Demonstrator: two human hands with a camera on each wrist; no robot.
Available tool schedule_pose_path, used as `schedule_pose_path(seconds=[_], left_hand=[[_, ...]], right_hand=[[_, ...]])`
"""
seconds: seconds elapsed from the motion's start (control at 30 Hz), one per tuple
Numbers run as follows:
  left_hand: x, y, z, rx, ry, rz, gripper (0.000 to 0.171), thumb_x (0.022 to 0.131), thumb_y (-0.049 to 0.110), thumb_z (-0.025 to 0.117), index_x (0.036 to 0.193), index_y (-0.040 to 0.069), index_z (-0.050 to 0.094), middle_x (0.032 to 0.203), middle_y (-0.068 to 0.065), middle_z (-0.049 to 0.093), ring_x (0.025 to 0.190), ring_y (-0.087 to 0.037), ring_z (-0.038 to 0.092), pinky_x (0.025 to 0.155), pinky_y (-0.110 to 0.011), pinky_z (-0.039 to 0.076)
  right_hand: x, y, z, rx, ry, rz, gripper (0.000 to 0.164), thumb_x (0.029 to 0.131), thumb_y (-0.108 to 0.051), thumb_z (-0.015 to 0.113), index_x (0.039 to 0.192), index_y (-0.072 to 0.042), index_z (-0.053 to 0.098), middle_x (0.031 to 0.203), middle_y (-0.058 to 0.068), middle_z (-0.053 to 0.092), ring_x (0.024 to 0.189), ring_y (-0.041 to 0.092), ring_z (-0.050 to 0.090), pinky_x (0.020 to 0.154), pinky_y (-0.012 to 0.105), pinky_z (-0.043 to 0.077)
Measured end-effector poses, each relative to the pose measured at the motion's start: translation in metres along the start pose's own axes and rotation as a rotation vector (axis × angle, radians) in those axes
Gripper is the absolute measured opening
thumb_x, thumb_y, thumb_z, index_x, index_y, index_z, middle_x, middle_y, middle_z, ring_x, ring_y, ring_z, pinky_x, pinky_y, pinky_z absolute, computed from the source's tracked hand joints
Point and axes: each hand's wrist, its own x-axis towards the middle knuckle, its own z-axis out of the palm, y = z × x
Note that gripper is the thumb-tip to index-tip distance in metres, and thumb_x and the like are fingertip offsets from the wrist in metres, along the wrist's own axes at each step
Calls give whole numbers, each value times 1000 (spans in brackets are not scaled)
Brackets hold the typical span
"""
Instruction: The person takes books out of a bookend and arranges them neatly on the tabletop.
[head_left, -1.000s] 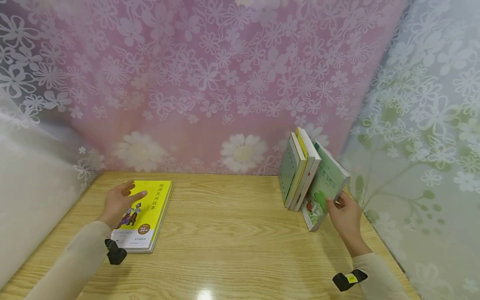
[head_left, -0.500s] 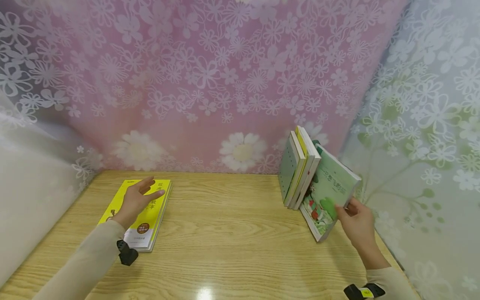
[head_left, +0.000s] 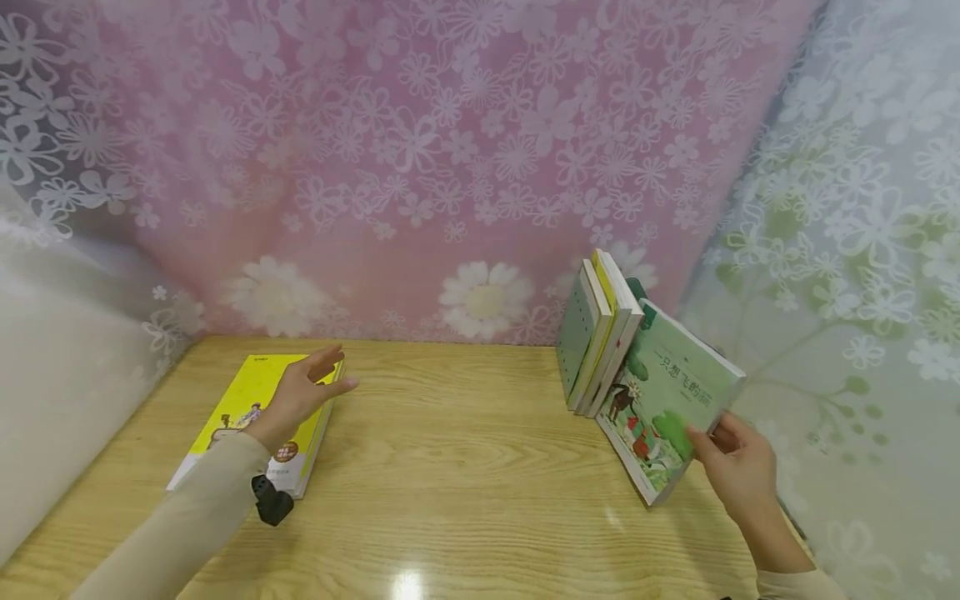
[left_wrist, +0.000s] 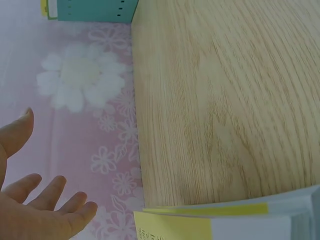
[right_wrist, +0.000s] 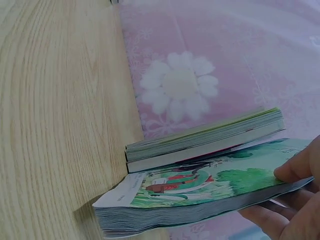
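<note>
My right hand (head_left: 738, 467) pinches the outer edge of a pale green illustrated book (head_left: 675, 387), thumb on its cover and fingers behind. The right wrist view shows that book (right_wrist: 235, 185) tilted, a lower corner near or on the wood. It leans away from a row of upright books (head_left: 600, 333), its far side close to them. My left hand (head_left: 296, 396) hovers over a yellow-covered book (head_left: 247, 392) lying flat, and holds nothing. In the left wrist view, the left hand's fingers (left_wrist: 47, 200) are spread and relaxed, with the yellow book (left_wrist: 175, 227) below right.
The wooden table (head_left: 450, 450) lies between the two groups of books. A pink flowered curtain (head_left: 412, 167) hangs along its back edge, and a pale flowered sheet (head_left: 862, 333) on the right. Another dark green book (head_left: 636, 287) partly shows behind the pale green one.
The right hand has drawn the pale green book to the right and toward me, and more of its cover shows. My left hand has shifted right over the yellow book.
</note>
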Motion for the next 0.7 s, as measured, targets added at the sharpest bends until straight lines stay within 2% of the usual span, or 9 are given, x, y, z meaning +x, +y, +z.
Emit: schedule_pose_path(seconds=[0.3, 0.5, 0.7], left_hand=[[5, 4, 11, -38, -44, 55, 83, 87, 33, 71, 154, 16, 24, 154, -14, 31, 142, -37, 25, 111, -55, 28], [7, 15, 22, -28, -78, 79, 80, 87, 31, 71, 153, 18, 27, 153, -13, 34, 141, -36, 27, 112, -55, 25], [7, 26, 33, -34, -116, 95, 79, 87, 29, 72, 152, 21, 29, 152, -10, 35, 141, -34, 27, 112, -54, 26]], right_hand=[[-14, -1, -12, -22, -27, 36, 40, 91, -3, 63, 126, 14, 53, 90, -27, 59, 78, -7, 62, 64, 19, 56], [-24, -3, -18, -31, -36, 69, 42, 92, -4, 62, 128, 14, 51, 93, -21, 63, 78, -7, 62, 65, 20, 56], [-32, -8, -19, -54, -38, 83, 43, 94, -7, 61, 130, 13, 51, 101, -3, 69, 80, -8, 62, 66, 20, 56]])
